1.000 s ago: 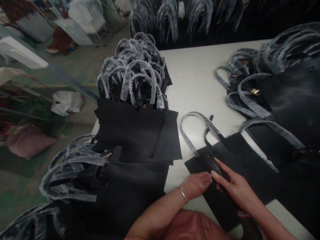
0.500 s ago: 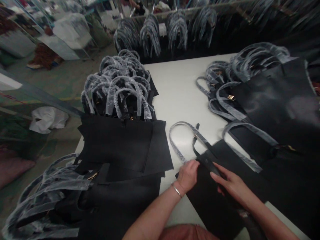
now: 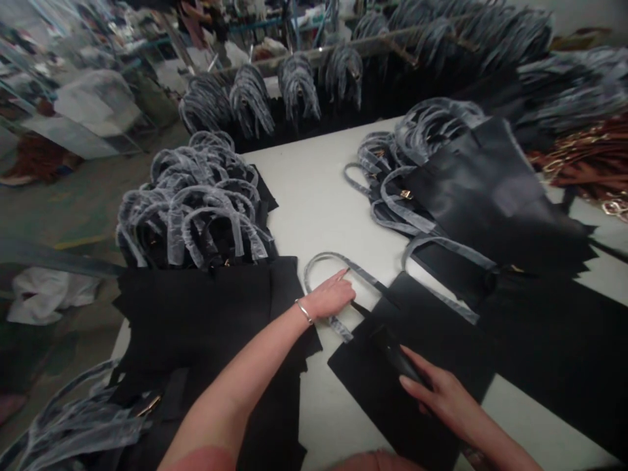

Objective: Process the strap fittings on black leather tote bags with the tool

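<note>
A flat black bag panel (image 3: 422, 340) lies on the white table (image 3: 318, 196) in front of me. Its looped handle (image 3: 321, 261) is wrapped in clear plastic. My left hand (image 3: 330, 297) reaches into the loop and rests on the handle, fingers stretched forward; I cannot tell whether it grips. My right hand (image 3: 434, 396) presses on the panel's near part, fingers on a narrow black strap (image 3: 395, 353). A thin bracelet sits on my left wrist.
A stack of black panels with wrapped handles (image 3: 196, 216) fills the table's left side. Another pile (image 3: 471, 190) lies at the right. More bags (image 3: 294, 85) hang along the far edge. Brown straps (image 3: 589, 163) sit far right.
My left hand has moved forward from the panel's corner to the handle loop. My right hand has stayed on the panel. The view has tilted up.
</note>
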`<state>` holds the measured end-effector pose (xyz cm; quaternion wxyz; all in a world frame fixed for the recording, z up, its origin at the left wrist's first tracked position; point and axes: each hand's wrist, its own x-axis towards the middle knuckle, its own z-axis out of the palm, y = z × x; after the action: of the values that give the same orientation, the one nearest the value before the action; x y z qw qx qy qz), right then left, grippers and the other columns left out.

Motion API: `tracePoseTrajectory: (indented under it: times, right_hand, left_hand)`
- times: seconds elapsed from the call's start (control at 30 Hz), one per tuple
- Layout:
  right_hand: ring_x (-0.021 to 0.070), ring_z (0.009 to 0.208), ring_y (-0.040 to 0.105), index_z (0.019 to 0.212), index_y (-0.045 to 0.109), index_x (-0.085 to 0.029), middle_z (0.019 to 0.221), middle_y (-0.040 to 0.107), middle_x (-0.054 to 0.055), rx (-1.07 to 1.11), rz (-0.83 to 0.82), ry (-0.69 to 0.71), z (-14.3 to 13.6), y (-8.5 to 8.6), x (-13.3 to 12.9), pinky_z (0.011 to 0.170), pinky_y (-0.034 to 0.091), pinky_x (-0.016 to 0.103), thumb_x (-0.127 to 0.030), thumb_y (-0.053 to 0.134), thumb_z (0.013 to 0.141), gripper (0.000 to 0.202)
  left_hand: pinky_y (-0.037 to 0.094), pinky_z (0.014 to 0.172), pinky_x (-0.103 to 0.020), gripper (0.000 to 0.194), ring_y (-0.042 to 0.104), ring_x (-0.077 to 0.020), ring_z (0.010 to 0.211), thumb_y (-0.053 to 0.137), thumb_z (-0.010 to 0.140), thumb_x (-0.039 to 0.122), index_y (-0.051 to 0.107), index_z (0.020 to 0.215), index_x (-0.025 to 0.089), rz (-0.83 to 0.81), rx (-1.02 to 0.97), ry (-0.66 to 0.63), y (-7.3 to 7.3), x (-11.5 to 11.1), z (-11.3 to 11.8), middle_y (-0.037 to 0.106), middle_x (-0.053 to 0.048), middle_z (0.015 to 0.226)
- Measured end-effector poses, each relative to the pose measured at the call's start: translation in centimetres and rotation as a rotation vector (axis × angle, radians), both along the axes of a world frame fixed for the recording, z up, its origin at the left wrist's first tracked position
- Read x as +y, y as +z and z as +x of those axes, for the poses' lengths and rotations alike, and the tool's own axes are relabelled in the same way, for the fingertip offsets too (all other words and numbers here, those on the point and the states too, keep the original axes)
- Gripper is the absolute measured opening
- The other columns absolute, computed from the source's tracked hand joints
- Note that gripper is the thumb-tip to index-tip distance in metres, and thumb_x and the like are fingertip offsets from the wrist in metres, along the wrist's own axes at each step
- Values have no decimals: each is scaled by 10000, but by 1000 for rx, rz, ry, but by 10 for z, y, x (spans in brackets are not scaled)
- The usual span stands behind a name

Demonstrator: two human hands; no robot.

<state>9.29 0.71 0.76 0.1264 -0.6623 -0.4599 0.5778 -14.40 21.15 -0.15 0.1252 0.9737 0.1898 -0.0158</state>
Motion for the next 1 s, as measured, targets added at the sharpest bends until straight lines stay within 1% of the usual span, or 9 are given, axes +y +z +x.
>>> tracePoseTrajectory:
  times: [0.07,0.13,0.23,0.37,0.43,0.5,0.63,0.83,1.0]
  right_hand:
    - [159,507,579,1443,393,-116,731,640,20,-11,3,-29,-2,-1,0,509,459,267,-465,532,818,729]
    - [146,478,568,1437,408,-126,719,632,14,-2,6,-52,-4,0,1,482,444,254,-438,540,822,701]
    - [130,458,567,1430,420,-130,697,625,4,50,12,-93,-4,2,5,464,441,232,-410,548,840,665]
    - [130,475,583,1423,427,-133,726,641,10,129,37,-112,5,2,9,472,453,228,-430,550,861,648]
    - [138,483,587,1427,425,-137,745,651,17,132,36,-67,13,3,8,477,457,235,-449,566,855,667]
    - [139,489,585,1426,434,-154,794,668,27,125,31,13,21,4,6,486,463,241,-468,593,841,682]
    - [141,518,581,1415,460,-196,873,677,34,167,26,137,29,15,-2,487,468,240,-493,630,824,683]
    - [121,510,557,1440,412,-212,784,644,10,394,-64,76,3,33,-9,481,431,217,-497,621,825,709]
    - [121,475,535,1447,374,-147,657,569,-23,477,-138,3,-18,31,1,445,411,217,-512,630,791,793]
  left_hand:
    - [346,1024,-439,150,640,-224,797,528,899,250,625,846,149,-66,91,45,20,-8,1,662,-65,740]
    - [455,846,-407,185,635,-240,710,550,879,314,623,834,150,-157,148,186,35,-21,0,656,-83,706]
    - [452,628,-299,188,607,-204,620,553,852,326,621,784,164,-520,51,443,35,-44,-6,645,-67,679]
    - [264,377,-190,288,412,-77,353,620,786,419,569,689,153,-1315,-390,1012,-6,-88,-6,601,-16,569]
    - [222,342,-179,334,405,-61,336,650,748,457,541,678,150,-1350,-521,1218,-32,-111,-1,616,-26,602]
    - [228,339,-169,354,433,-56,356,649,745,479,537,704,146,-1298,-616,1330,-53,-127,5,625,-28,637]
    - [264,359,-167,397,462,-58,393,667,735,511,556,756,131,-1300,-804,1418,-65,-139,11,646,-51,678]
    - [404,485,-209,486,588,-124,588,721,677,518,606,900,102,-1497,-1013,1309,-41,-145,8,685,-143,918]
    - [407,507,-227,595,566,-138,596,657,715,664,657,840,82,-1553,-1166,1268,-27,-155,17,660,-104,783]
